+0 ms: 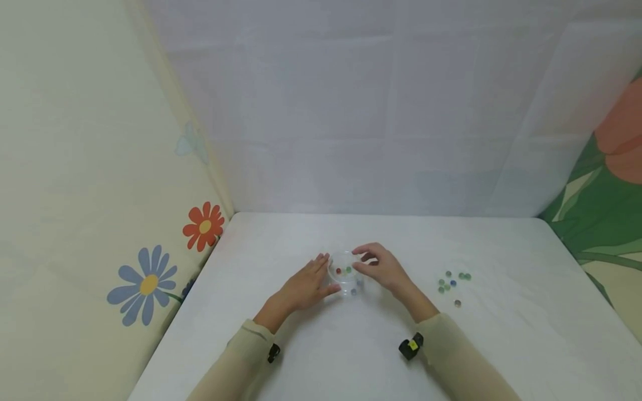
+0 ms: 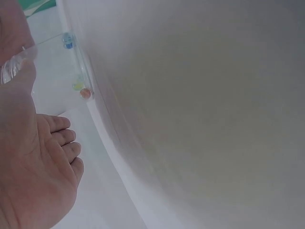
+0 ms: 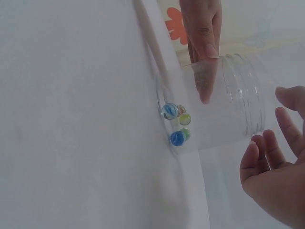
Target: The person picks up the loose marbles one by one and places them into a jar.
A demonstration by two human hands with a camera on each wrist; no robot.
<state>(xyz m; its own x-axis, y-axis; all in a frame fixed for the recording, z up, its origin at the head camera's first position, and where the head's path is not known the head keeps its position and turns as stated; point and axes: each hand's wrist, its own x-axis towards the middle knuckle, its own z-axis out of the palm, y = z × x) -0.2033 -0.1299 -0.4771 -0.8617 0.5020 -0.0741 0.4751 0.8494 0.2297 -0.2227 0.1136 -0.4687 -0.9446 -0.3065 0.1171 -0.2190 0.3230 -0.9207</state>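
A clear plastic jar (image 1: 346, 285) with a threaded neck stands upright between the hands. Several glass marbles lie on its bottom, among them a blue marble (image 3: 177, 138), a yellow-green marble (image 3: 185, 119) and an orange one (image 2: 85, 93). My left hand (image 1: 304, 287) rests against the jar's left side, its fingers straight along the far wall and its thumb in front. Just beyond the mouth, my right hand (image 1: 383, 268) hovers at the right of the rim, thumb and forefinger apart. Nothing shows between those fingers.
To the right on the white table (image 1: 501, 345), several loose marbles lie scattered, including a blue marble (image 1: 453, 283) and, nearer, a dark marble (image 1: 457, 303). White cloth (image 1: 376, 122) hangs behind the table. A flowered panel (image 1: 147, 284) borders the left side.
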